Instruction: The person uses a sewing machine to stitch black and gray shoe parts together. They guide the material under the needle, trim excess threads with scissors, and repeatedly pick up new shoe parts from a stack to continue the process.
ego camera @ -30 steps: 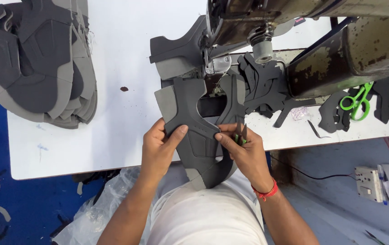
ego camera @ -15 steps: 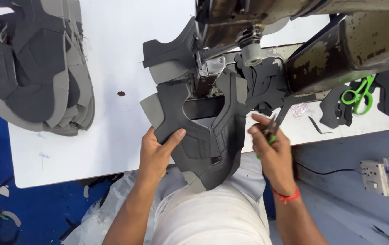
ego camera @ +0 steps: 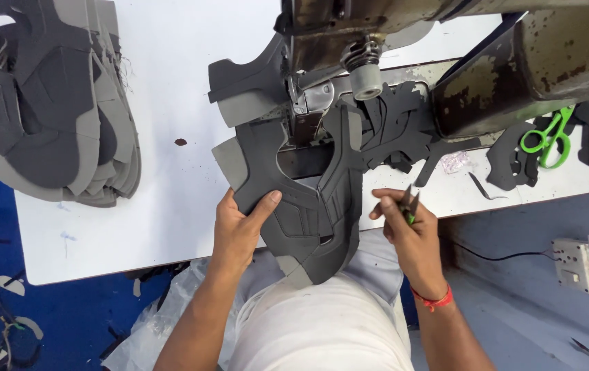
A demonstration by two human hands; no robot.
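Note:
A dark grey shoe-upper piece [ego camera: 308, 199] with lighter grey foam edges lies under the head of a sewing machine [ego camera: 349, 41], its lower end hanging over the table edge. My left hand [ego camera: 239, 223] grips its left side, thumb on top. My right hand [ego camera: 408, 230] is off the piece, just right of it, and holds small thread snips [ego camera: 410, 205] with a green handle, points upward. The machine's presser foot [ego camera: 306, 110] sits over the piece's upper part.
A stack of grey cut upper pieces [ego camera: 54, 103] lies at the table's far left. More dark pieces [ego camera: 394, 130] sit behind the machine. Green-handled scissors [ego camera: 545, 137] rest at right on the white table [ego camera: 157, 206]. A power strip [ego camera: 576, 264] lies on the floor.
The upper piece has been slid up under the machine head. My right hand has let go of it and moved right with the snips; my left hand followed the piece upward.

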